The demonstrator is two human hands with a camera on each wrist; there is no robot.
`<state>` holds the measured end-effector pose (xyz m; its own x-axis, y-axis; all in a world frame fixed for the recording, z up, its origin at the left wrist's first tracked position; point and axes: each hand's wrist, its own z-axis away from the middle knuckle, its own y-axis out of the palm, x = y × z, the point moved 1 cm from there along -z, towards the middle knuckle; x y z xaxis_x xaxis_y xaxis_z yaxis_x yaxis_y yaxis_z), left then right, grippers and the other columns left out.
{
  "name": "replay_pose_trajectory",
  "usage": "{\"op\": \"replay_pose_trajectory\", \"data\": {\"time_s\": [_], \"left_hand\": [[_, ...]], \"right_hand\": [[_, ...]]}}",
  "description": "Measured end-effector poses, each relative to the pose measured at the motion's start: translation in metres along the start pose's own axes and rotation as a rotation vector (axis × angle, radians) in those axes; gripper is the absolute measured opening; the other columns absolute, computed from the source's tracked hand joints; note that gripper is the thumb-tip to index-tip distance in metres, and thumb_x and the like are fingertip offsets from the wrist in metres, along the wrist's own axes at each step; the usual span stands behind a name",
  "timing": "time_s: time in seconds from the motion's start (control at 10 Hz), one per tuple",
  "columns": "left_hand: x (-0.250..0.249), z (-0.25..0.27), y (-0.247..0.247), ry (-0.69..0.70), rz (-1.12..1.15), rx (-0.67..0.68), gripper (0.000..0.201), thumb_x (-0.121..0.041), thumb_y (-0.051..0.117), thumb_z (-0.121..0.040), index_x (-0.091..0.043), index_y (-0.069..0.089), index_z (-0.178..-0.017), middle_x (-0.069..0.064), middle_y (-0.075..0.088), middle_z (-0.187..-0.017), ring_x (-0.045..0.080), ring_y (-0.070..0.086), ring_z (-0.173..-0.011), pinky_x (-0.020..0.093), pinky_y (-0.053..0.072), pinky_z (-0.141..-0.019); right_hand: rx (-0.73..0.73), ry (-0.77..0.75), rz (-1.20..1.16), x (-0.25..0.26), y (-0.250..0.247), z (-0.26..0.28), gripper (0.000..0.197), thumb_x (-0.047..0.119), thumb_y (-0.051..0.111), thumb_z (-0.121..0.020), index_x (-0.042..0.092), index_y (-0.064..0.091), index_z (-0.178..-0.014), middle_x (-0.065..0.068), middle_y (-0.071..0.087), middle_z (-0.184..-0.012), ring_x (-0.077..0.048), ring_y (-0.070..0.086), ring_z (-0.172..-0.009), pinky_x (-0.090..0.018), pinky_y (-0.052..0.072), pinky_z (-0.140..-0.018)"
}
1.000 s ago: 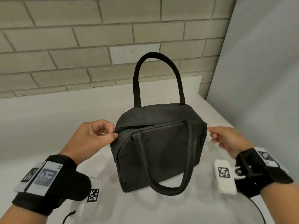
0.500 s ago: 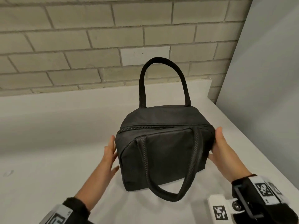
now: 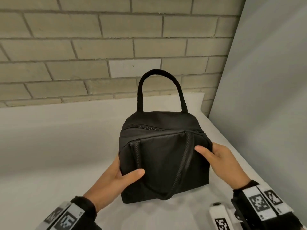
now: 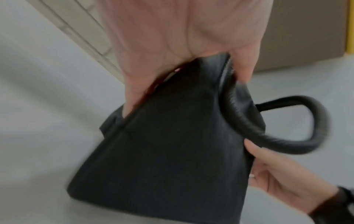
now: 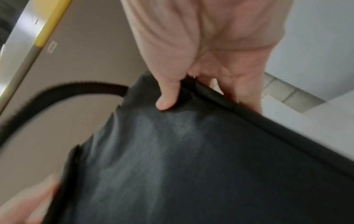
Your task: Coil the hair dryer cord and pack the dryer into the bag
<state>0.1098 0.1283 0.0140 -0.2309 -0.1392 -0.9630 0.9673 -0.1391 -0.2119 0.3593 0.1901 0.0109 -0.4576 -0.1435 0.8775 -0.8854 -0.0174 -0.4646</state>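
Note:
A black fabric bag (image 3: 159,163) stands on the white table (image 3: 49,146) with its top zip (image 3: 142,127) drawn closed. Its rear handle (image 3: 159,72) stands upright and the front handle (image 3: 181,171) hangs down the near face. My left hand (image 3: 119,176) grips the bag's lower left side, thumb on the front. My right hand (image 3: 216,156) grips the upper right corner, thumb pressed into the fabric. The left wrist view shows the bag (image 4: 172,151) wedged in my left hand (image 4: 172,37); the right wrist view shows my right hand (image 5: 201,53) pinching the bag's (image 5: 191,166) edge. No hair dryer or cord shows.
A brick wall (image 3: 99,47) runs behind the table and a grey panel (image 3: 265,97) closes off the right side. The table's right edge (image 3: 249,163) passes just beyond my right hand. A white tagged block (image 3: 219,216) hangs at my right wrist.
My left hand let go of the zip end, and both hands went from lying flat against the bag's sides to gripping it. The bag has turned slightly and its right corner is squeezed in.

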Motion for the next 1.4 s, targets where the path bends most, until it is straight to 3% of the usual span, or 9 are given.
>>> {"op": "replay_pose_trajectory", "data": {"time_s": [0.1,0.3,0.5,0.7,0.9,1.0,1.2,1.3,1.4], "left_hand": [[-0.014,-0.038,0.000,-0.011,-0.151,0.012,0.065,-0.036,0.066,-0.075,-0.033,0.033,-0.131,-0.010,0.048,-0.133,0.014,0.044,-0.125,0.042,0.035,-0.108],[-0.044,-0.135,0.024,0.121,-0.155,-0.010,0.056,-0.012,0.052,-0.087,-0.029,0.029,-0.135,-0.003,0.050,-0.131,0.017,0.046,-0.122,0.041,0.037,-0.107],[-0.032,-0.204,0.057,0.228,-0.025,-0.102,0.056,-0.021,0.050,-0.085,-0.021,0.030,-0.137,0.004,0.049,-0.135,0.020,0.046,-0.124,0.048,0.037,-0.106],[-0.016,-0.260,0.082,0.299,-0.135,-0.272,0.060,-0.034,0.043,-0.089,-0.025,0.015,-0.142,-0.007,0.029,-0.148,0.006,0.027,-0.133,0.016,0.021,-0.107],[0.028,-0.282,0.092,-0.020,-0.104,-0.523,0.051,-0.010,0.053,-0.086,-0.010,0.037,-0.134,0.014,0.040,-0.111,0.034,0.054,-0.099,0.034,0.036,-0.100],[0.029,-0.285,0.092,-0.062,-0.060,-0.504,0.050,-0.007,0.051,-0.087,-0.012,0.036,-0.134,0.017,0.050,-0.121,0.034,0.056,-0.102,0.036,0.039,-0.095],[0.033,-0.275,0.082,-0.087,-0.022,-0.462,0.046,0.009,0.045,-0.084,-0.005,0.040,-0.128,0.016,0.057,-0.124,0.032,0.056,-0.104,0.035,0.038,-0.096],[0.026,-0.263,0.071,-0.080,-0.044,-0.438,0.043,0.009,0.049,-0.082,-0.011,0.048,-0.120,0.014,0.055,-0.118,0.031,0.057,-0.102,0.027,0.039,-0.091],[0.011,-0.228,0.059,0.004,-0.003,-0.473,0.033,0.008,0.052,-0.080,-0.023,0.059,-0.090,0.009,0.060,-0.097,0.020,0.062,-0.077,0.010,0.041,-0.064]], "right_hand": [[-0.045,0.038,-0.040,0.001,-0.023,-0.030,0.026,0.023,0.052,-0.088,0.025,0.054,-0.062,0.014,0.058,-0.051,-0.001,0.055,-0.058,-0.009,0.040,-0.054],[-0.002,0.164,-0.075,-0.013,-0.059,-0.107,0.035,0.034,0.040,-0.092,0.014,0.051,-0.118,0.000,0.055,-0.111,-0.023,0.051,-0.109,-0.043,0.042,-0.096],[-0.065,0.235,-0.203,-0.035,-0.074,-0.183,0.037,0.024,0.037,-0.095,0.021,0.038,-0.132,-0.009,0.045,-0.133,-0.035,0.039,-0.124,-0.063,0.042,-0.091],[-0.164,0.286,-0.363,-0.076,-0.072,-0.226,0.031,0.023,0.039,-0.094,0.027,0.046,-0.125,-0.002,0.047,-0.121,-0.026,0.043,-0.113,-0.061,0.042,-0.090],[-0.239,0.281,-0.364,-0.094,-0.065,-0.246,0.015,0.020,0.038,-0.095,0.027,0.050,-0.101,0.002,0.056,-0.095,-0.019,0.049,-0.092,-0.046,0.046,-0.078],[-0.258,0.274,-0.363,-0.098,-0.063,-0.246,0.014,0.020,0.038,-0.095,0.025,0.051,-0.099,0.011,0.052,-0.085,-0.017,0.047,-0.086,-0.044,0.045,-0.073],[-0.225,0.258,-0.292,-0.095,-0.070,-0.240,0.029,0.020,0.042,-0.093,0.026,0.049,-0.121,-0.004,0.056,-0.120,-0.026,0.050,-0.114,-0.049,0.041,-0.097],[-0.250,0.250,-0.198,-0.094,-0.082,-0.224,0.055,0.021,0.049,-0.090,0.029,0.025,-0.140,-0.005,0.033,-0.147,-0.026,0.033,-0.133,-0.051,0.027,-0.109],[-0.406,0.195,-0.182,-0.072,-0.101,-0.197,0.058,0.014,0.054,-0.087,0.028,0.029,-0.138,-0.009,0.031,-0.148,-0.028,0.039,-0.128,-0.043,0.033,-0.106]]}}
